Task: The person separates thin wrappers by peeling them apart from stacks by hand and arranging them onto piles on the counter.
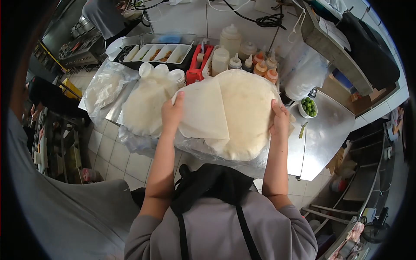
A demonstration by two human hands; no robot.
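Two bare hands are over the steel tabletop (327,145), one at each side of a large pale round (247,115). The left hand (171,113) has its grip clamped, thumb on top, on the edge of one thin pale sheet (200,110), which lies partly over the left portion of the round. The right hand (279,119) touches the right edge of this round; whether its grip is clamped there, one cannot tell. A second pale round (147,108) lies more to the left. The layers beneath cannot be counted.

Behind them are three white cups (161,71), one red holder (193,69) and a row of five white trays (179,54), several with chopped food. To the right of the holder stand at least eight bottles (221,59), some with orange contents. Further right there is one white bowl (310,115) with several green fruits (308,105), and one green stalk (302,130) lies near it. At the upper right hangs one white paper (334,34); any writing on it is too small to read.
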